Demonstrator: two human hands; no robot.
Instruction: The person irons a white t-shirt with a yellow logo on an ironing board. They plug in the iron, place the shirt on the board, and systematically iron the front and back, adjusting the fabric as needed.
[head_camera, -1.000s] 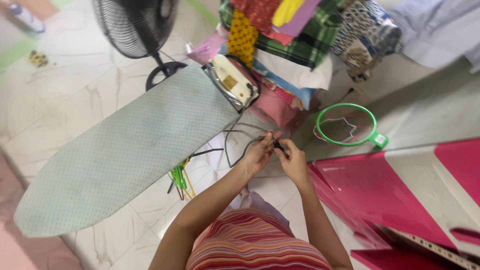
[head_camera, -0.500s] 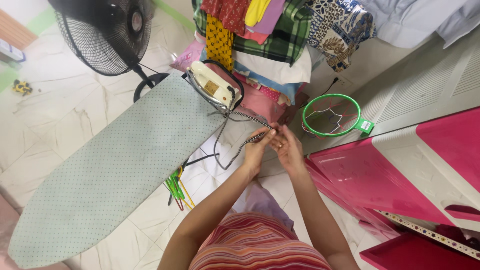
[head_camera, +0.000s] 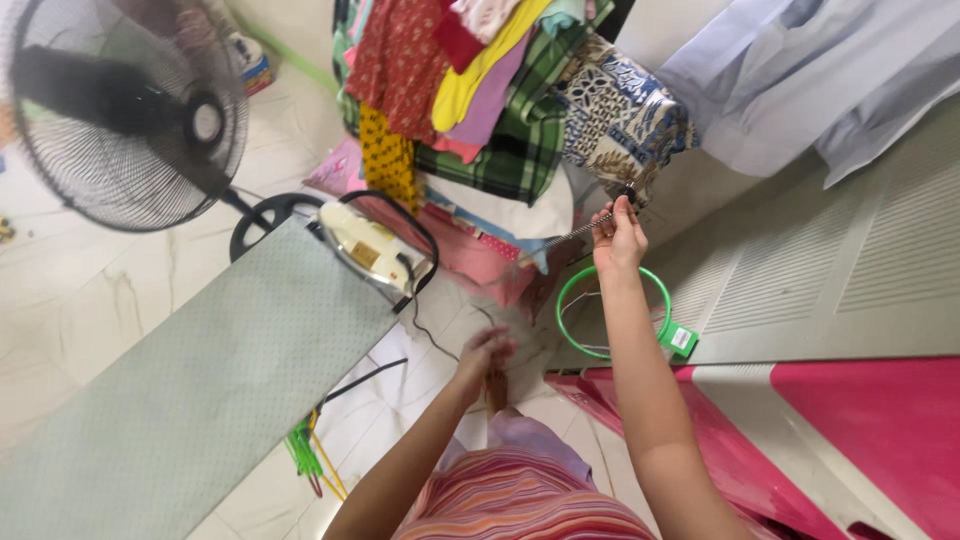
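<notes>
I've got the iron's cord (head_camera: 560, 238) pinched tight in my right hand (head_camera: 618, 240), raised up by the clothes pile (head_camera: 500, 90), while the iron (head_camera: 372, 250) sits on the ironing board (head_camera: 200, 380). My left hand (head_camera: 485, 352) looks loose and blurry, can't tell if it's holding anything. Looks like I'm untangling, so next I'd keep the cord taut.

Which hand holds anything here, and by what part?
Right hand pinches the iron's cord near its raised end; whether the blurred left hand holds anything cannot be told.
</notes>
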